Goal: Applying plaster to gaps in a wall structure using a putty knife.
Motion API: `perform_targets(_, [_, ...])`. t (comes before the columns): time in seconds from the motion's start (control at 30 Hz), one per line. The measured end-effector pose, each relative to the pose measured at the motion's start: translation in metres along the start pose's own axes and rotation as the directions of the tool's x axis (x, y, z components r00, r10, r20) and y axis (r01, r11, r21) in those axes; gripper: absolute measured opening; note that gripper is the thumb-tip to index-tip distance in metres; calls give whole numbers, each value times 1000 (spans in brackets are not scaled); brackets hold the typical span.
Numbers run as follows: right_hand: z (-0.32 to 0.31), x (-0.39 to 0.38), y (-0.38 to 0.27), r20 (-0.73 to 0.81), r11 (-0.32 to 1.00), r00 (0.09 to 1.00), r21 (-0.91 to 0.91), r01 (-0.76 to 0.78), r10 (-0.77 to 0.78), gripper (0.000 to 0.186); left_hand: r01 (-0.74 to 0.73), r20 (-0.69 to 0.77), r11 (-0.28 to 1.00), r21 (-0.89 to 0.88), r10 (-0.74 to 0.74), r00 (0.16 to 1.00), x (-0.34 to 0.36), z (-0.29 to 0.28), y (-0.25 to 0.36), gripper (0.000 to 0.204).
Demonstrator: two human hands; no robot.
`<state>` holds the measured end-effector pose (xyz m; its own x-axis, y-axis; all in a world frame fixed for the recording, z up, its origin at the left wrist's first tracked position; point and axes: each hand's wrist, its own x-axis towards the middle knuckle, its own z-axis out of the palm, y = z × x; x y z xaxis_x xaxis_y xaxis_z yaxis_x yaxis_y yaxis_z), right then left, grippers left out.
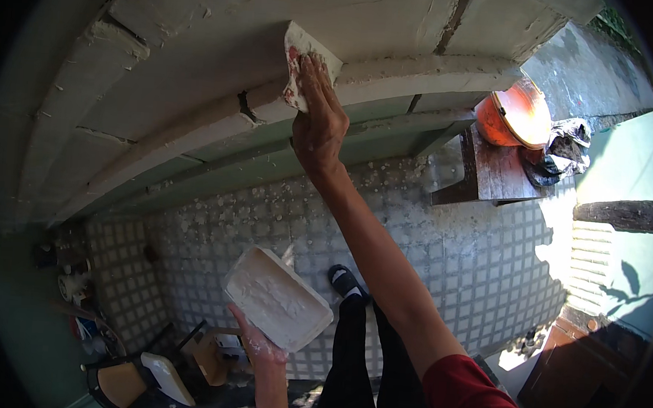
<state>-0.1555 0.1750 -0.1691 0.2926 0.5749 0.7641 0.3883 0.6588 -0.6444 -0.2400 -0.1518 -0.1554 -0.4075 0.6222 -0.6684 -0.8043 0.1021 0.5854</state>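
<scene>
My right hand (321, 114) reaches up and presses a flat, plaster-smeared spreader (299, 41), with red showing through, against the pale panelled surface (394, 21), just above its projecting band (394, 81). The fingers lie over the spreader. Below, my left hand (264, 342) supports a white rectangular plastic tub (279, 298) by its side and underneath; smeared white paste fills its bottom. White residue is on that hand.
An orange bucket (507, 121) and a dark crumpled bag (565, 147) sit on a wooden bench (492, 180) at right. Tiled floor (197, 233) lies below around my feet. At lower left are a chair (121, 382), a cardboard box (212, 361) and assorted items.
</scene>
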Motion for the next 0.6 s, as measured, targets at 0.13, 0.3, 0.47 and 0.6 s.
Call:
perform_targets(0.13, [-39,25,12,-139,984,975,69,-164,172,42,0,1,1000,-1,0,1000,-2,7,-1,78])
perform_targets(0.3, [-40,52,23,-260,876,847,284,-391,463,42,2,23,999,41,-3,1000,-5,8,-6,79])
perform_targets(0.47, [5,6,1,-30,999,998,6,-52,52,49,12,26,999,39,-13,1000,-4,9,-7,79])
perform_targets(0.6, [-19,9,-5,92,998,994,28,-58,55,49,29,33,999,32,-30,999,-8,11,-5,79])
